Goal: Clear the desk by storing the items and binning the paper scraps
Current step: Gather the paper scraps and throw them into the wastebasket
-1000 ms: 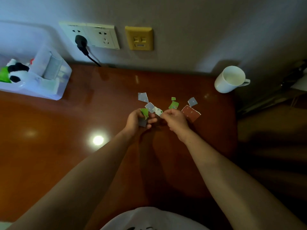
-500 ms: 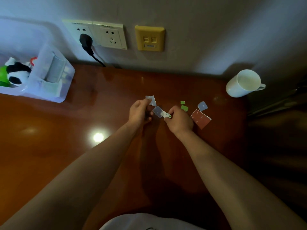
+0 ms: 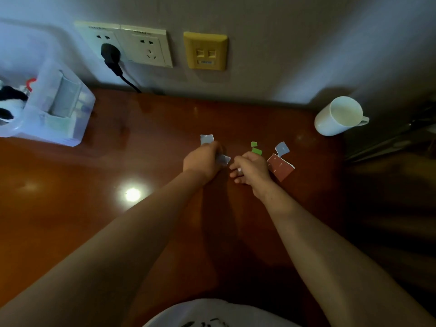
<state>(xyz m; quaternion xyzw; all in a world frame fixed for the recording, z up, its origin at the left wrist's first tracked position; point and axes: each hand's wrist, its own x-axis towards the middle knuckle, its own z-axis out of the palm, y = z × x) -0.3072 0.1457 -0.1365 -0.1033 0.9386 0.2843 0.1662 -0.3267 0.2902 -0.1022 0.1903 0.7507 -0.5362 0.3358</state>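
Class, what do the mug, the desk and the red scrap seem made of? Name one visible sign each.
Mug: likely glazed ceramic; smooth white, thick rim.
Desk: wood or veneer, glossy varnish; it mirrors a lamp.
Red scrap: thin paper or card; torn white edge.

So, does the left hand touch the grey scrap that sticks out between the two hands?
Touching. The head view shows the left hand holding the grey scrap: the scrap's left edge disappears under the curled fingers, with no gap between them.
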